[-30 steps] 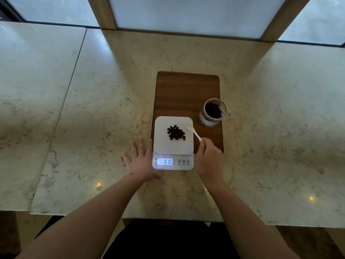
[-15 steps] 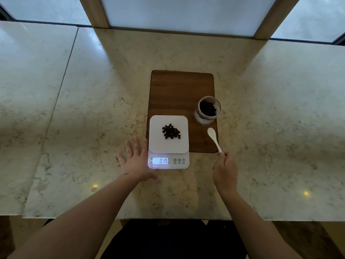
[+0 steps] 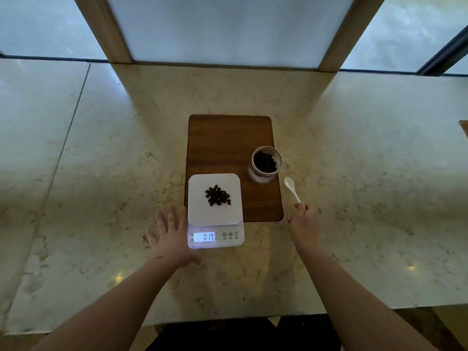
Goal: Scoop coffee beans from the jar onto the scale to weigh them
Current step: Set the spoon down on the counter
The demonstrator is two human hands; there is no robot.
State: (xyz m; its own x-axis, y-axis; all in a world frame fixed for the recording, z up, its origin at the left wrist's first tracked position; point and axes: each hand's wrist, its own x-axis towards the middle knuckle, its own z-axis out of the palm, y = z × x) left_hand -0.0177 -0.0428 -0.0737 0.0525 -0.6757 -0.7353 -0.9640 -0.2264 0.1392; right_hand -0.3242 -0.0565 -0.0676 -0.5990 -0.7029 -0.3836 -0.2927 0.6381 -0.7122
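- Moved since a second ago: right hand (image 3: 305, 221) off the scale's right edge and out to the right, now over bare counter just past the board's near right corner; small white plastic spoon (image 3: 292, 189) carried along.
- Right hand: fingers pinched on the spoon's handle end; bowl pointing away and left, empty, just beside the jar, apart from it.
- Left hand (image 3: 170, 236): flat on the veined cream marble countertop (image 3: 101, 186), fingers spread and released, gripping nothing; index side against the scale's left edge, contact uncertain.
- White square digital kitchen scale (image 3: 214, 211): far part on the dark brown rounded wooden board (image 3: 229, 140), near display part on the counter; lit display reading 019, unchanged from half a second ago.
- Dark roasted coffee beans (image 3: 217, 195): small loose heap at the middle of the weighing platform.
- Round clear glass jar (image 3: 266, 164): upright, lidless, at the board's right edge; more dark beans inside.
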